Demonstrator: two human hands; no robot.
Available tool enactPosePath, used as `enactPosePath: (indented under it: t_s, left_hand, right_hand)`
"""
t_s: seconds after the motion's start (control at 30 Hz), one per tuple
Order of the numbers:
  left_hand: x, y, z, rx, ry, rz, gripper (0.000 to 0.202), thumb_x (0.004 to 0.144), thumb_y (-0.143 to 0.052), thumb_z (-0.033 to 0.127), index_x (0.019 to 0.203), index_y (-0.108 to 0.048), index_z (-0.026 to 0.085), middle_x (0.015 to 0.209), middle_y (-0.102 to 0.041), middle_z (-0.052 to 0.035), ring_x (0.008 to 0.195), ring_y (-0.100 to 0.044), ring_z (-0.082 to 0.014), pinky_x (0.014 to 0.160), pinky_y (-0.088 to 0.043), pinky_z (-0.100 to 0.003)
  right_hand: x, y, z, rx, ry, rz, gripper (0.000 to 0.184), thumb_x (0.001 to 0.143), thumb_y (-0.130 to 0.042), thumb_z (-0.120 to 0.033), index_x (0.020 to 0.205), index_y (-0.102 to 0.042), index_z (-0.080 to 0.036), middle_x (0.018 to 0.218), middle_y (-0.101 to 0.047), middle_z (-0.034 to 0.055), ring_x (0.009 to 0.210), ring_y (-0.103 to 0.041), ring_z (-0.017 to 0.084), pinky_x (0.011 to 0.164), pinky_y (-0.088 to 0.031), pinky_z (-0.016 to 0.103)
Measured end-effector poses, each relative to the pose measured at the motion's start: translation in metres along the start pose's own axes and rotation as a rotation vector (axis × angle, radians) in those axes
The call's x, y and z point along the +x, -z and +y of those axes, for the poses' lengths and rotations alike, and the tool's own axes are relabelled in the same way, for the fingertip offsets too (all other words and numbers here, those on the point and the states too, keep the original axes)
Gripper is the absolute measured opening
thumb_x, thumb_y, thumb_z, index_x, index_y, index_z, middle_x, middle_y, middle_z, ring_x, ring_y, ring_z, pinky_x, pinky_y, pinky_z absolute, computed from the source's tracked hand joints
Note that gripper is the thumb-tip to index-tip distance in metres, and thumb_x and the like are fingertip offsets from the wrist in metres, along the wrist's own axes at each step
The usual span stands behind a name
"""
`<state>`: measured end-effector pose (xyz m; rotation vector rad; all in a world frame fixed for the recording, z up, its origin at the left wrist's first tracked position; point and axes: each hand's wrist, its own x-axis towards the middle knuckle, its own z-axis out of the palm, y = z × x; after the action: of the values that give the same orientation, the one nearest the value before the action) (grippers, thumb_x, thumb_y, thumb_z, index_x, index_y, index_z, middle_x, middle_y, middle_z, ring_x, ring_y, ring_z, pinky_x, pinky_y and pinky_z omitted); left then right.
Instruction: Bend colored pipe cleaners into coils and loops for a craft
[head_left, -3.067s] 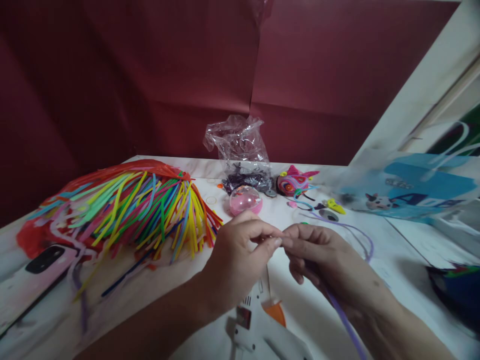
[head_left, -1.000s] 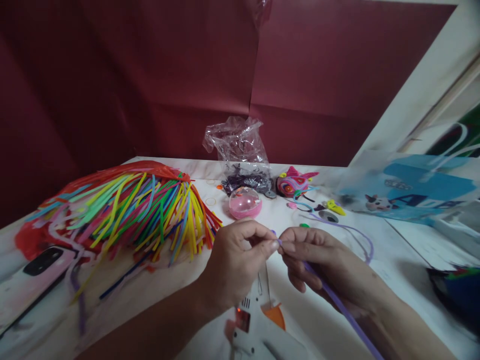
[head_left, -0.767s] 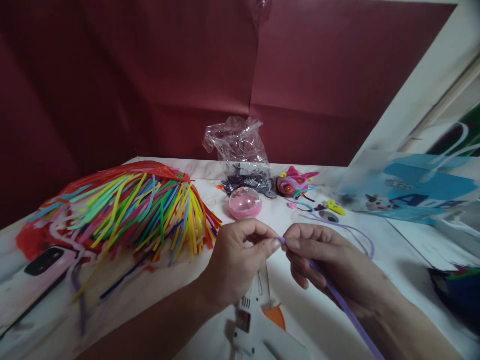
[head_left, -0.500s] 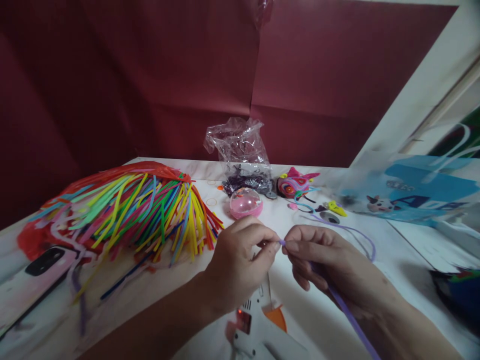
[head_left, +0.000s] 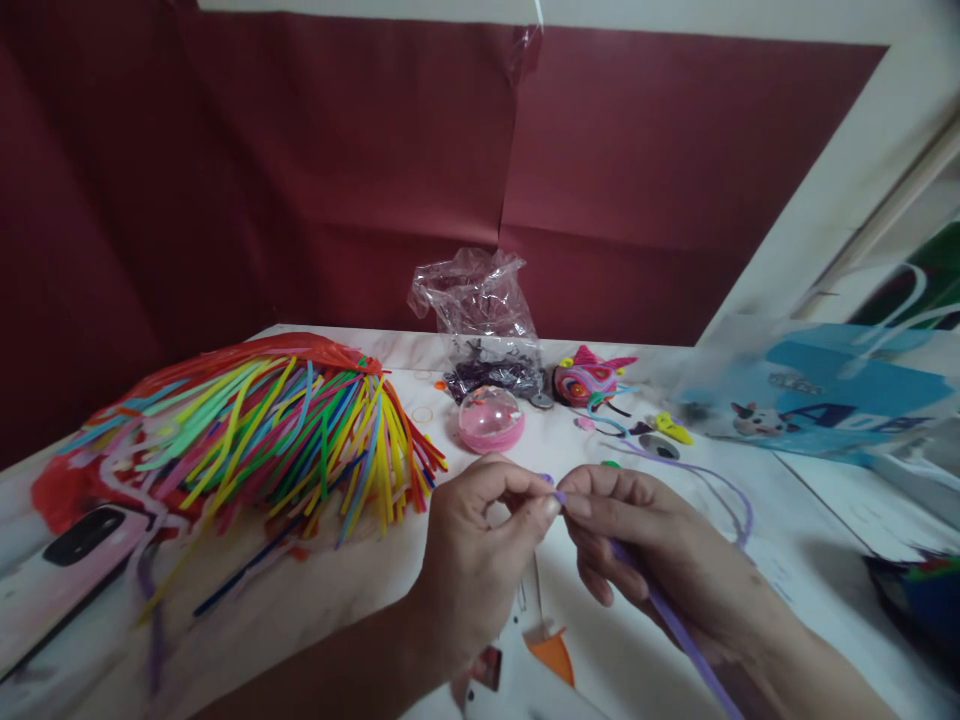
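A left hand [head_left: 480, 555] and a right hand [head_left: 649, 530], each grip pinching a purple strip [head_left: 688, 640], meet above a white desk [head_left: 622, 665], the strip trailing beneath the right wrist; a pink-and-clear ball [head_left: 491, 422] sits beyond, multicolored strips [head_left: 300, 445] at left.

It's one head cam, shooting forward and down across the worktop [head_left: 622, 645] from the wearer's side. Left hand [head_left: 480, 560] and right hand [head_left: 652, 530] sit pretty close, just below mid-frame, and it's wide enough to reach the red backdrop [head_left: 375, 180], with the phone [head_left: 52, 590] and bag [head_left: 885, 370] cut off at opposite edges.
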<state>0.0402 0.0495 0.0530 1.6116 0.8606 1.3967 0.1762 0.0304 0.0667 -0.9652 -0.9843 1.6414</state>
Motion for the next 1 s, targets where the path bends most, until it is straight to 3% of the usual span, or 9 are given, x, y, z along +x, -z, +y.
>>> enactPosePath:
  t_s: [0.17,0.4,0.5,0.73,0.87,1.0]
  left_hand:
    - [-0.0005,-0.0029,-0.0014,-0.099,0.044,0.021,0.008,0.067,-0.059,0.016,0.06,-0.061,0.014,0.058,-0.056,0.0006,0.055,-0.052,-0.0092,0.052,-0.043,-0.019]
    - [0.0033,-0.002,-0.0036,0.117,-0.053,0.009,0.01,0.066,-0.054,0.008,0.062,-0.059,0.015,0.061,-0.057,0.0011,0.058,-0.053,-0.0092,0.055,-0.043,-0.019]
    - [0.0027,-0.0021,-0.0046,0.115,-0.075,0.026,0.01,0.066,-0.054,0.009,0.061,-0.06,0.014,0.06,-0.056,0.001,0.057,-0.052,-0.0093,0.054,-0.042,-0.019]
    - [0.0002,-0.0059,-0.005,-0.058,0.059,0.059,0.007,0.067,-0.057,0.013,0.061,-0.061,0.014,0.06,-0.057,0.0001,0.057,-0.053,-0.01,0.055,-0.043,-0.02]
    - [-0.0008,-0.0067,-0.0049,-0.115,0.105,0.025,0.007,0.068,-0.059,0.016,0.062,-0.062,0.013,0.06,-0.058,0.0002,0.056,-0.052,-0.009,0.054,-0.042,-0.019]
    - [0.0026,-0.0021,-0.0013,-0.054,0.122,-0.096,0.007,0.07,-0.06,0.018,0.071,-0.066,0.015,0.062,-0.06,0.0002,0.057,-0.053,-0.0092,0.055,-0.043,-0.019]
  right_hand:
    - [0.0033,0.0007,0.0037,0.085,-0.018,-0.03,0.021,0.064,-0.072,-0.028,0.058,-0.059,-0.012,0.041,-0.048,-0.0075,0.027,-0.029,0.0,0.037,-0.04,0.018]
    - [0.0007,-0.0005,0.0031,-0.11,0.077,0.133,0.022,0.063,-0.073,-0.027,0.057,-0.058,-0.013,0.038,-0.047,-0.0068,0.03,-0.034,0.002,0.035,-0.031,0.015]
    - [0.0003,-0.0006,0.0034,-0.079,0.05,0.077,0.022,0.065,-0.072,-0.028,0.057,-0.057,-0.013,0.037,-0.046,-0.0077,0.029,-0.031,0.001,0.035,-0.033,0.016]
    - [0.0054,-0.0004,0.0064,0.074,0.006,-0.018,0.018,0.065,-0.071,-0.025,0.061,-0.059,-0.012,0.04,-0.046,-0.0081,0.027,-0.029,0.0,0.035,-0.04,0.017]
    - [0.0038,0.0018,0.0043,0.089,-0.004,-0.006,0.018,0.063,-0.072,-0.024,0.058,-0.059,-0.012,0.041,-0.047,-0.008,0.027,-0.029,0.0,0.035,-0.039,0.017]
    - [0.0021,0.0053,0.0,0.025,0.021,0.038,0.02,0.06,-0.074,-0.023,0.055,-0.058,-0.013,0.038,-0.046,-0.0084,0.027,-0.028,0.0,0.035,-0.036,0.016]
